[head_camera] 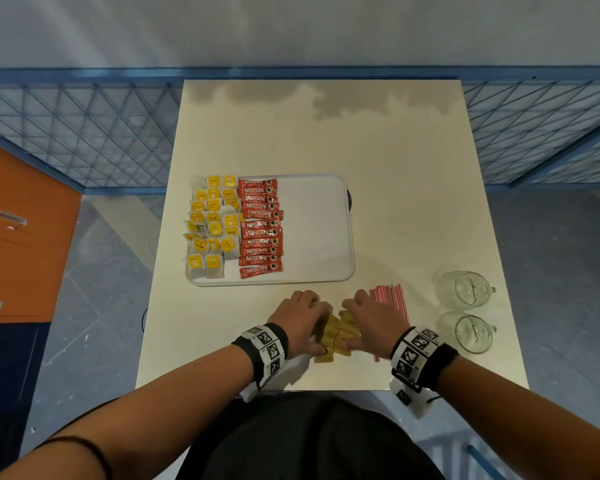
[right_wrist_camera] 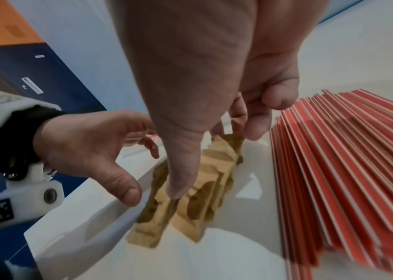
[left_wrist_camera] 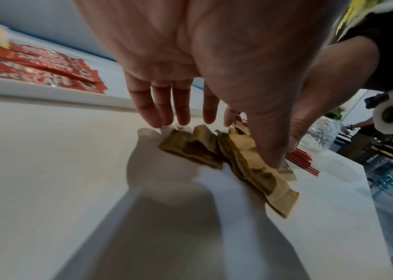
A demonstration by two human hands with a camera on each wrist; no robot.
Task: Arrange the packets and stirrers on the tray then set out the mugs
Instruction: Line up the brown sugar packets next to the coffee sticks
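Note:
A pile of brown packets (head_camera: 333, 336) lies on the table near the front edge, between my hands. My left hand (head_camera: 309, 323) spans it with fairly straight fingers (left_wrist_camera: 166, 117), its thumb touching the packets (left_wrist_camera: 262, 181). My right hand (head_camera: 357, 323) pinches the packets (right_wrist_camera: 197, 208) between thumb and curled fingers (right_wrist_camera: 252, 128). Red stirrers (head_camera: 390, 299) lie side by side just right of that hand. On the white tray (head_camera: 312, 223), tea bags (head_camera: 212, 226) fill the left and red coffee sachets (head_camera: 260, 230) form a column beside them. Two glass mugs (head_camera: 465, 289) (head_camera: 470, 332) lie at the right.
The cream table (head_camera: 326, 133) ends close in front of my body, at its front edge (head_camera: 326, 389). A blue mesh fence (head_camera: 84, 133) runs behind it, and an orange and blue cabinet (head_camera: 21, 220) stands to the left.

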